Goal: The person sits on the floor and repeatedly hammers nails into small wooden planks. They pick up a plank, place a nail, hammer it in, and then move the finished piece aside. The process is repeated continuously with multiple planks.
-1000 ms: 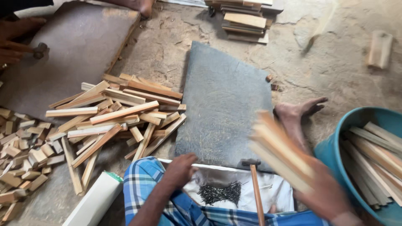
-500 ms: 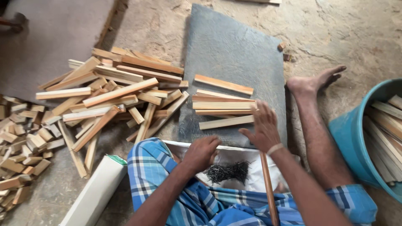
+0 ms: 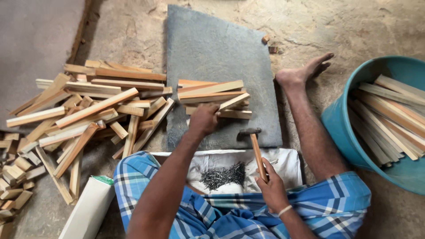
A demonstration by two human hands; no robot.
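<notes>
My left hand (image 3: pixel 203 119) rests on a small stack of wooden slats (image 3: pixel 217 98) lying on a grey stone slab (image 3: pixel 212 53), fingers closed on the end of one slat. My right hand (image 3: pixel 271 186) grips the wooden handle of a hammer (image 3: pixel 255 148), whose dark head sits low over the slab's near edge. Between my hands a pile of dark nails (image 3: pixel 222 175) lies on a white sack (image 3: pixel 283 163) in front of my lap.
A big heap of wooden slats (image 3: pixel 88 110) covers the ground at left, with short offcuts (image 3: pixel 13 177) at the far left. A teal tub (image 3: pixel 349 132) of slats stands at right beside my bare foot (image 3: pixel 305 71). A white box (image 3: pixel 88 210) lies by my left knee.
The slats that my right hand carried a second ago now lie stacked on the slab. My left hand moved up onto them, and my right hand took hold of the hammer.
</notes>
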